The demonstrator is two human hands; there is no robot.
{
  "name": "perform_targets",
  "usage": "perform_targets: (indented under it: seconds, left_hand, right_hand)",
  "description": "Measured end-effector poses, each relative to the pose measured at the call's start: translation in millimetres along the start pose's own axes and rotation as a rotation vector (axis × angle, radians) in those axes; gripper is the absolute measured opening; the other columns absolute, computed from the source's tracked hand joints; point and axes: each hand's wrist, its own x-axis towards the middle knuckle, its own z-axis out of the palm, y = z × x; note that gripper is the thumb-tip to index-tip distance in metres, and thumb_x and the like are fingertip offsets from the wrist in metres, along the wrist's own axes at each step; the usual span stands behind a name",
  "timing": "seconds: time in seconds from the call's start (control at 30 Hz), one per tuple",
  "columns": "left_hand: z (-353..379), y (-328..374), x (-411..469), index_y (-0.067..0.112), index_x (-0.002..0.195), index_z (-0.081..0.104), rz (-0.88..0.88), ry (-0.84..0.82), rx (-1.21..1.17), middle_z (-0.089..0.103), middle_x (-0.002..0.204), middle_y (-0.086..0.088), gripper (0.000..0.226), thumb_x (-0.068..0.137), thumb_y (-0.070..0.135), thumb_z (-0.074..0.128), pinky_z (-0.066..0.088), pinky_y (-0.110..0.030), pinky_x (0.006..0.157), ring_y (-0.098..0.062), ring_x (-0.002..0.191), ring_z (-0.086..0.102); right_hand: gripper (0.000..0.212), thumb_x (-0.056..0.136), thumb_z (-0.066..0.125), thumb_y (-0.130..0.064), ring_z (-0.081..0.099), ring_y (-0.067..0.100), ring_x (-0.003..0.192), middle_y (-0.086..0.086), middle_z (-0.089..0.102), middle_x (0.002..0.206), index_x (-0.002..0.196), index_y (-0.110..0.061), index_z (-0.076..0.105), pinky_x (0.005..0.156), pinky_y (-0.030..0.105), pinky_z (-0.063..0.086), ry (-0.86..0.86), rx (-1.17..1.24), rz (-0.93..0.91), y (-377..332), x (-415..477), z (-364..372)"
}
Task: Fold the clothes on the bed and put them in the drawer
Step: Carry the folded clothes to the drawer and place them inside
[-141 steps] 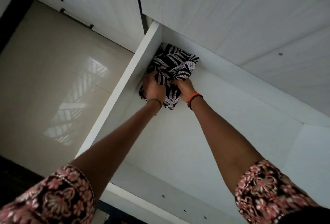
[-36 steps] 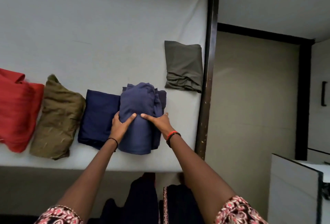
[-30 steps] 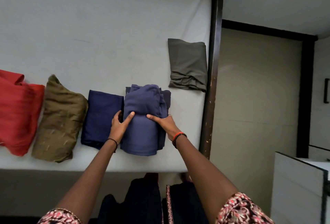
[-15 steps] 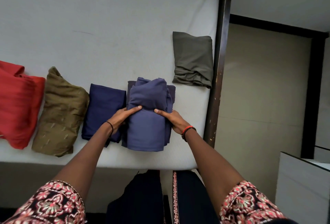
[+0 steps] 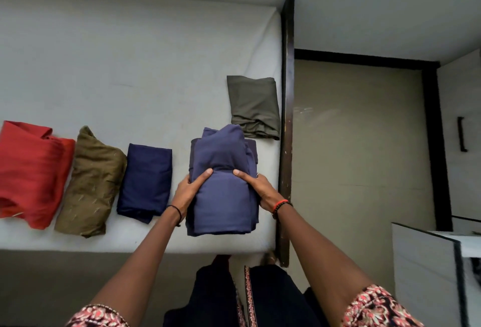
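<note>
Caller: Hands on the blue bundle [image 5: 223,191], which sits at the near right corner of the bed [image 5: 130,53]. The left hand [image 5: 188,192] grips one flank and the right hand [image 5: 261,192] the other, fingers curled round the cloth and thumbs pressed on top.

Analyst: Folding looks finished to me. Every piece in sight is squared up. The red garment [image 5: 31,170], olive-brown garment [image 5: 91,183] and navy garment [image 5: 145,181] lie in a row along the near edge, and the grey-green garment [image 5: 255,105] lies further back, against the rail. None of these is stowed, so that's five pieces left to put away, counting this one.

Caller: Is the bundle off the mattress?

Analyst: Hard to say from up here. It may be raised a touch, or just resting there.

Caller: And room to move?

Analyst: It's tight on the right. The dark wooden rail [image 5: 286,118] stands just beside the right hand, so the bundle needs to come up or back before it swings that way. On the left the navy piece is near but apart. Beyond the rail the floor [image 5: 351,144] lies open as far as the white drawer [image 5: 421,261] at lower right. At least I take it for the drawer, since only a corner shows. Its front edge is the one to clear.
</note>
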Motion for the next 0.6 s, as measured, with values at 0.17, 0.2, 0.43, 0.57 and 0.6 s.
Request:
perform_targets:
  seconds: [0.17, 0.2, 0.43, 0.57, 0.6]
  left_hand:
    - [44, 14, -40, 0.015, 0.105, 0.064, 0.010, 0.017, 0.068, 0.069, 0.104, -0.001, 0.069, 0.057, 0.063, 0.075, 0.050, -0.032, 0.090, -0.017, 0.097, 0.063]
    - [56, 20, -51, 0.014, 0.104, 0.064, 0.025, 0.012, 0.089, 0.069, 0.102, -0.002, 0.074, 0.053, 0.066, 0.075, 0.050, -0.032, 0.089, -0.017, 0.096, 0.064]
    - [117, 48, -107, 0.012, 0.109, 0.060, 0.150, -0.044, 0.196, 0.069, 0.106, -0.005, 0.092, 0.045, 0.077, 0.072, 0.051, -0.035, 0.090, -0.017, 0.097, 0.064]
    - [167, 77, -154, 0.013, 0.132, 0.042, 0.270, -0.134, 0.236, 0.054, 0.122, 0.002, 0.081, 0.071, 0.054, 0.075, 0.044, -0.031, 0.098, -0.016, 0.110, 0.054]
    - [176, 82, -159, 0.016, 0.137, 0.037, 0.302, -0.157, 0.244, 0.050, 0.124, 0.003, 0.079, 0.075, 0.049, 0.073, 0.041, -0.032, 0.102, -0.016, 0.114, 0.050]
  right_hand:
    - [0.034, 0.074, 0.080, -0.030, 0.068, 0.016, 0.092, 0.004, 0.073, 0.099, 0.100, -0.010, 0.068, 0.079, 0.024, 0.053, 0.061, 0.048, -0.033, -8, -55, -36]
    - [0.031, 0.074, 0.080, -0.030, 0.068, 0.014, 0.088, 0.003, 0.073, 0.097, 0.096, -0.012, 0.067, 0.078, 0.024, 0.054, 0.081, 0.041, -0.047, -13, -70, -46]
    - [0.028, 0.074, 0.080, -0.030, 0.069, 0.015, 0.082, 0.007, 0.073, 0.092, 0.087, -0.009, 0.067, 0.077, 0.026, 0.056, 0.123, 0.054, -0.122, -36, -157, -108]
    - [0.043, 0.073, 0.080, -0.032, 0.070, 0.019, 0.094, 0.008, 0.074, 0.100, 0.106, -0.005, 0.070, 0.084, 0.029, 0.056, 0.127, 0.124, -0.201, -47, -212, -148]
    - [0.045, 0.073, 0.080, -0.033, 0.070, 0.019, 0.094, 0.007, 0.074, 0.100, 0.106, -0.005, 0.070, 0.085, 0.031, 0.056, 0.136, 0.136, -0.197, -49, -222, -154]
